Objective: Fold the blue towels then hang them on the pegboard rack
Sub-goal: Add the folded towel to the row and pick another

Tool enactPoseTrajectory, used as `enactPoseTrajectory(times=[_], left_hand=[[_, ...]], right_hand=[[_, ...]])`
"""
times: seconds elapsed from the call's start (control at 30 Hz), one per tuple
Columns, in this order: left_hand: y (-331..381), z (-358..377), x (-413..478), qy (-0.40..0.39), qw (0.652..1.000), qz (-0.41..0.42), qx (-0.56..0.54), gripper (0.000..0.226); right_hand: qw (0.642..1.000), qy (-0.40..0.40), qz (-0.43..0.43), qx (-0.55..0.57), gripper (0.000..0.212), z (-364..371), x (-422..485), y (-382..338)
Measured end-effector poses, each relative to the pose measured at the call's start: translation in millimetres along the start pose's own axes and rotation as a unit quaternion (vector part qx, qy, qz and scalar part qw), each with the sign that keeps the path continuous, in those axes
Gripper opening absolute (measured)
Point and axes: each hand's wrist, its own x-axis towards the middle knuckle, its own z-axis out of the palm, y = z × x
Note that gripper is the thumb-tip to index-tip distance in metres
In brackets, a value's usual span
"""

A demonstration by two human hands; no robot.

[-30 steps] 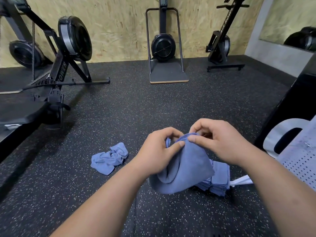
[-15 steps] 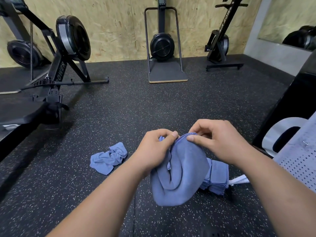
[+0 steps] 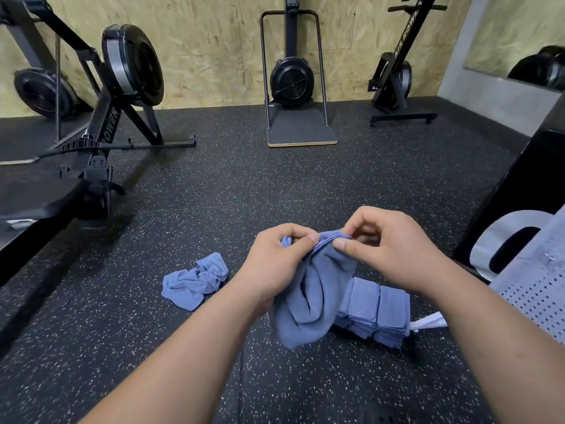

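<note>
I am pinching the top hem of the blue towel (image 3: 315,301) between thumb and fingers of my left hand (image 3: 275,264) and my right hand (image 3: 388,249), the pinches close together, the cloth drooping in loose rolls. I am judging it light and limp, best taken by the stitched corners. It is hanging over the left end of the folded stack (image 3: 379,307); a crumpled towel (image 3: 195,280) is lying well left of that stack, the pegboard rack (image 3: 535,301) right of it

On my feed I read white letters "OWER", perhaps "POWER", running along the black frame leg of the left rowing machine (image 3: 107,123). The right upright machine (image 3: 394,78) carries "AIR ROW" on its mast, with the end unreadable.
</note>
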Motion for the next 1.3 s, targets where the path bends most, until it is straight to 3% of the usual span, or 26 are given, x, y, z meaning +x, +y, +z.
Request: enactPoseTrajectory(times=[0.43, 0.53, 0.63, 0.77, 0.9, 1.0, 1.1, 1.3], left_hand=[[3.3, 1.8, -9.5, -0.073, 0.994, 0.064, 0.042, 0.011], [1.7, 1.1, -8.3, -0.070, 0.989, 0.102, 0.085, 0.015], [2.6, -2.9, -4.7, -0.055, 0.980, 0.129, 0.140, 0.012], [-0.1, -10.7, 5.9, 0.075, 0.971, 0.138, 0.179, 0.003], [5.1, -27.1, 16.6, 0.225, 0.968, 0.087, 0.076, 0.035], [9.5, -37.3, 20.3, 0.263, 0.964, 0.040, 0.015, 0.044], [12.4, -39.5, 17.7, 0.207, 0.977, 0.038, 0.012, 0.045], [2.8, -61.3, 20.6, -0.027, 0.988, 0.064, 0.137, 0.013]], right_hand=[[0.999, 0.034, 0.037, 0.001, 0.019, 1.2, 3.1, 4.4], [0.998, 0.010, 0.049, 0.025, 0.028, -2.4, 3.0, 3.8], [0.997, -0.018, 0.070, 0.020, 0.014, -7.4, 2.9, 2.1], [0.990, 0.080, 0.093, 0.065, 0.010, -19.9, 4.9, 7.4], [0.954, 0.231, 0.131, 0.139, 0.009, -38.9, 6.1, 21.9], [0.940, 0.280, 0.150, 0.124, 0.011, -48.2, 5.4, 33.5], [0.938, 0.295, 0.161, 0.081, 0.011, -49.9, 5.4, 39.4], [0.906, 0.381, 0.182, -0.017, 0.018, -57.0, 1.4, 48.0]])
